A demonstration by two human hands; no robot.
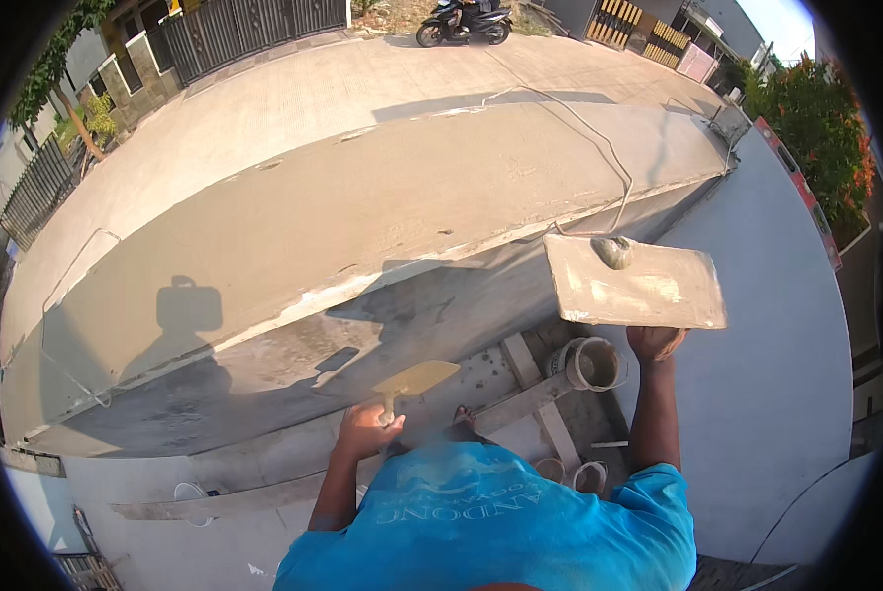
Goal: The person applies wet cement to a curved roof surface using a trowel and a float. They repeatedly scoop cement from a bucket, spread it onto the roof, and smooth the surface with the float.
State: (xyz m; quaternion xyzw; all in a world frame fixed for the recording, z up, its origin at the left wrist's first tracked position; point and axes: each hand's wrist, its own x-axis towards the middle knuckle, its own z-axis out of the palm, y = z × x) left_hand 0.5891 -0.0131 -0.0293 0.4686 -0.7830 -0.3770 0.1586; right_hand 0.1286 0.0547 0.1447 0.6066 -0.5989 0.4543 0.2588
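My left hand [366, 430] is closed around the handle of a trowel [417, 378], whose pale, pointed blade extends to the right. On the right, my right hand [655, 342] grips a rectangular, mortar-smeared hawk [648, 286] from underneath; its handle is hidden. A small lump of wet mortar [614, 252] sits near the hawk's far edge. Ahead of both hands runs a long, grey rendered ledge [363, 212] with a rough front edge and a shaded face below it. The trowel blade is held apart from the hawk, in front of that shaded face.
Below the hawk stands a mortar-stained bucket [594, 364], with another bucket [589, 479] nearer me. Planks [550, 394] lie by my feet. A bent wire [599, 133] arches over the ledge. A white wall [757, 325] bounds the right. Beyond, a motorbike [464, 24] is on the road.
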